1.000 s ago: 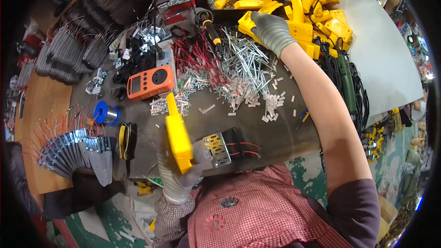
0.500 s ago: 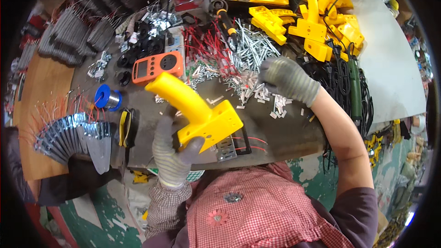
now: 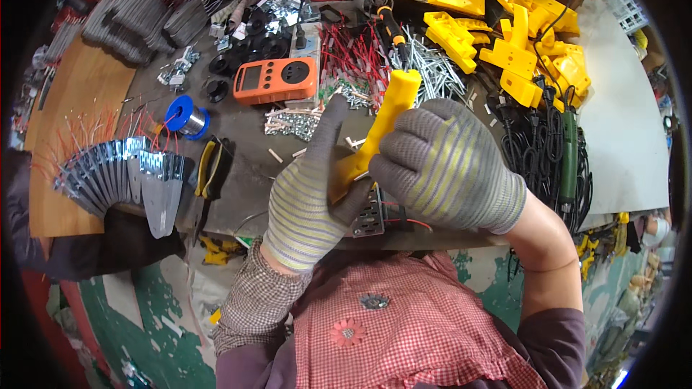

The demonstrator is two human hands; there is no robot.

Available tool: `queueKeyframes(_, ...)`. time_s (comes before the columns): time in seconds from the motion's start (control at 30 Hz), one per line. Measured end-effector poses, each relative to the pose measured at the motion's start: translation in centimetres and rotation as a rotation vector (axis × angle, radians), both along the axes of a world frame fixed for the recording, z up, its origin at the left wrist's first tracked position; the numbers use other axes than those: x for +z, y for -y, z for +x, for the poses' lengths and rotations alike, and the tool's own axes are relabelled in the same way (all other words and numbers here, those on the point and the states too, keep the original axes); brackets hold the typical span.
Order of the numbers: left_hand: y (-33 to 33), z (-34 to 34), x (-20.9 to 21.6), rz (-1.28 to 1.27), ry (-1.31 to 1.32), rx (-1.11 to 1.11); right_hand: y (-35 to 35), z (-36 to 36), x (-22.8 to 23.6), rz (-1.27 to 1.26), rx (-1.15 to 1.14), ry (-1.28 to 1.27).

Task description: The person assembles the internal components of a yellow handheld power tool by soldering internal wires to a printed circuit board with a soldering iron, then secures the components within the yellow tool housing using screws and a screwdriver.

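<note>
— Holding anything in the left grip (image 3: 306, 205)?
— Yes, clasping a yellow handle shell (image 3: 386, 122) between gloved thumb and fingers. Held up over the near part of the tabletop (image 3: 249, 173), tilted, with the slim end pointing away and to the right.
— And with the right grip (image 3: 454, 162)?
— Curled inward, right by the lower part of the shell. Cannot tell whether pinching anything; hidden behind the bent fingers.
— And underneath?
— Look near the front edge for a perforated metal plate (image 3: 370, 220), partly covered, with red leads (image 3: 417, 224) off to the right.
— Farther back?
— Find an orange meter (image 3: 277, 81) left of the shell, long screws (image 3: 436, 68) heaped beyond, and a pile of yellow shells (image 3: 515, 54) at the far right.
— Out to the sides?
— On the left, see a blue spool (image 3: 189, 117), yellow-and-black pliers (image 3: 209, 166) nearer, and grey blades (image 3: 162, 205) fanned out. On the right, see black cables (image 3: 532, 137) bunched beside a green tool (image 3: 569, 151).
</note>
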State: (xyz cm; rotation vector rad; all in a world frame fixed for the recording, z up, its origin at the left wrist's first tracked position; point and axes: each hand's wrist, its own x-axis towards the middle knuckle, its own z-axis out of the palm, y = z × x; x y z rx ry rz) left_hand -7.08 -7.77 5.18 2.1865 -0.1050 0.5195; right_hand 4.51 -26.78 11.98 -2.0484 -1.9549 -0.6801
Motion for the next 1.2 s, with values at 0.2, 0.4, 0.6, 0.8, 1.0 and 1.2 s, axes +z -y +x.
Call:
queueKeyframes(0.2,0.3,-0.6,0.9,-0.03,-0.156,0.034,-0.2,-0.5,1.0,-0.039,-0.011,0.026)
queueKeyframes(0.4,1.4,0.4,0.0,0.066,0.053,-0.071,-0.4,-0.7,1.0,-0.101,0.086,-0.094)
queueKeyframes(0.6,1.1,-0.4,-2.7,-0.549,-0.003,0.078,4.8,1.7,4.2,0.409,0.168,-0.653)
queueKeyframes(0.8,-0.8,-1.6,-4.1,-0.394,0.052,0.127,16.8,6.6,-5.6,-0.28,-0.491,-1.806)
queueKeyframes(1.0,-0.3,-1.4,-4.9,-0.422,0.016,0.161,12.4,8.8,-11.9,-0.198,-0.316,-1.825)
queueKeyframes(1.2,-1.9,-3.3,-7.1,-0.323,0.149,0.175,12.0,9.7,-6.8,-0.018,-0.42,-1.78)
